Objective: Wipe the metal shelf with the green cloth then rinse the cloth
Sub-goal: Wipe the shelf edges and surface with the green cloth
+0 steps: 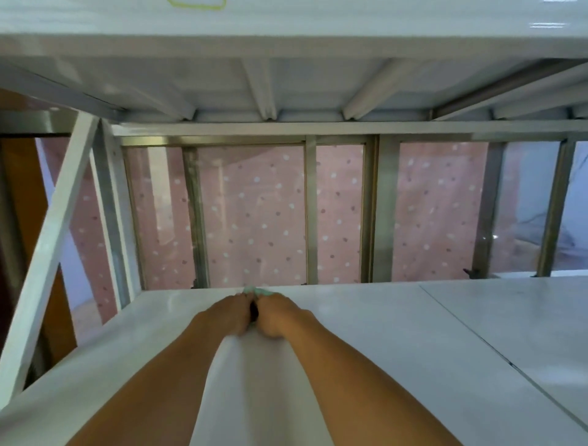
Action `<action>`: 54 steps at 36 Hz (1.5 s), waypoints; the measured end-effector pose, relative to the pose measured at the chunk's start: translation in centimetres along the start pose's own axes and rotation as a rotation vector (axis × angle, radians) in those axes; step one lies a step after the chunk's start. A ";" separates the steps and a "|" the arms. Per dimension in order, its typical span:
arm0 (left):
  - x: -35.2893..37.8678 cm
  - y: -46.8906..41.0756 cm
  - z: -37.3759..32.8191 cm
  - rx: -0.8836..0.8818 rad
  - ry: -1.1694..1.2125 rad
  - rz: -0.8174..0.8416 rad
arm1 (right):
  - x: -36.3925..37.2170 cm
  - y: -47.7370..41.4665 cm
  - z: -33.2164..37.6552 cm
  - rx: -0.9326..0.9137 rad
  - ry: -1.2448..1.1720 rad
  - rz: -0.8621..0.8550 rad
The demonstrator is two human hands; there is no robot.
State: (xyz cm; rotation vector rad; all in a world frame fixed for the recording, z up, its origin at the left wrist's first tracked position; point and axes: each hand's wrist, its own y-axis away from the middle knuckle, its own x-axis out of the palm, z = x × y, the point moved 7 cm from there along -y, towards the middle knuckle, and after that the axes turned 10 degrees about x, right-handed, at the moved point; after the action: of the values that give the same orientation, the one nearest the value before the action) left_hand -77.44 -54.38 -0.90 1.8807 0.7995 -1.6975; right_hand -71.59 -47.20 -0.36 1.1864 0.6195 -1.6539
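No text, label, brand, number or sign can be read anywhere in this view. The metal shelf (366, 343) carries no marking, and the pink curtain (254, 216) behind the frame shows only a pattern of dots. A yellow-green outline (197, 3) at the top edge is cut off and too blurred to read as writing.

Pale metal shelf (397, 343) with a cloth at its far edge

The shelf's flat top has a seam running diagonally on the right; a green cloth (256, 290) lies on it at the back edge, mostly covered by the left hand (234, 313) and right hand (276, 314), pressed down side by side
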 end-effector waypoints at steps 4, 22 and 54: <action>0.9 -1.9 -3.2 0.023 -0.020 0.026 | -1.0 -0.3 -3.5 0.034 0.017 -0.024; 3.2 -9.1 -21.9 0.136 -0.004 -0.039 | -8.1 0.2 -22.1 0.174 0.053 -0.044; 6.8 -16.2 -47.8 0.231 -0.009 -0.052 | -19.0 6.3 -45.8 0.066 0.117 -0.187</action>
State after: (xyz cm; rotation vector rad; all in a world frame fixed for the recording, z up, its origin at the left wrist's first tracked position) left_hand -54.33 -9.00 -1.58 2.0168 0.6781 -1.8992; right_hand -45.85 -4.37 -0.36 1.3133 0.7741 -1.7816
